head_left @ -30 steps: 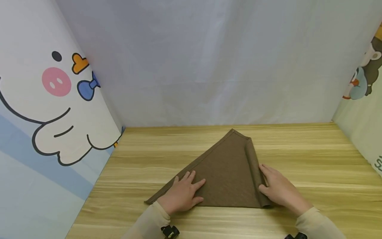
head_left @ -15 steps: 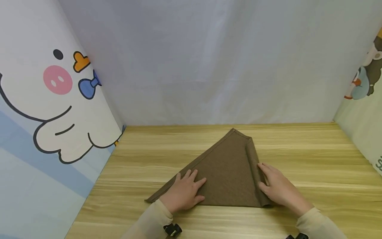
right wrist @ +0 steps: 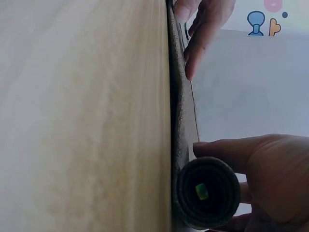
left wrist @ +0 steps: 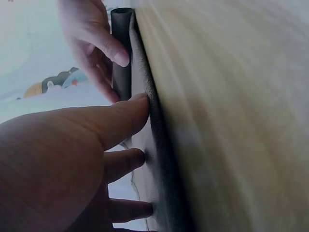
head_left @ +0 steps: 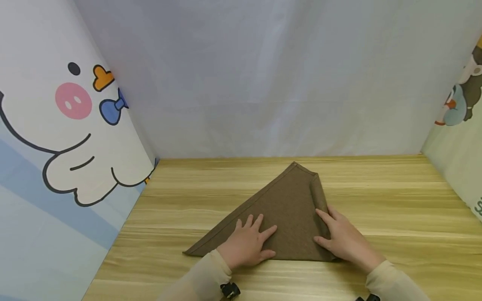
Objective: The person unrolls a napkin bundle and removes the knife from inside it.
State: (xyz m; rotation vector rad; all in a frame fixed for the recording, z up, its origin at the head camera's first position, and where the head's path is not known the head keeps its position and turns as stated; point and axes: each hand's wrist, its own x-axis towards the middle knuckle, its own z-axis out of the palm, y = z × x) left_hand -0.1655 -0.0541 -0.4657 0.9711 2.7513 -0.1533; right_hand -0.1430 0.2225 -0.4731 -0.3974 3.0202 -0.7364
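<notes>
A brown cloth [head_left: 290,200], folded to a point at the far side, lies on the table. Its right edge is wound into a roll [head_left: 319,194]; the right wrist view looks into the round end of this roll [right wrist: 182,195], where a small greenish spot shows. With fingers spread, my left hand [head_left: 246,242] rests flat on the cloth near its front edge. My right hand [head_left: 342,236] grips the roll, thumb on the near part and fingers farther along it. In the left wrist view my left thumb [left wrist: 128,118] touches the cloth beside its edge.
The wood-grain table [head_left: 395,200] reaches back to a grey curtain [head_left: 286,83]. A white panel with a cartoon bird [head_left: 75,133] stands at the left. On the right is a pale green printed panel [head_left: 459,159].
My left hand has slid right across the cloth. My right hand's fingertips have shifted left over the roll. The cloth's far corner has stayed in place.
</notes>
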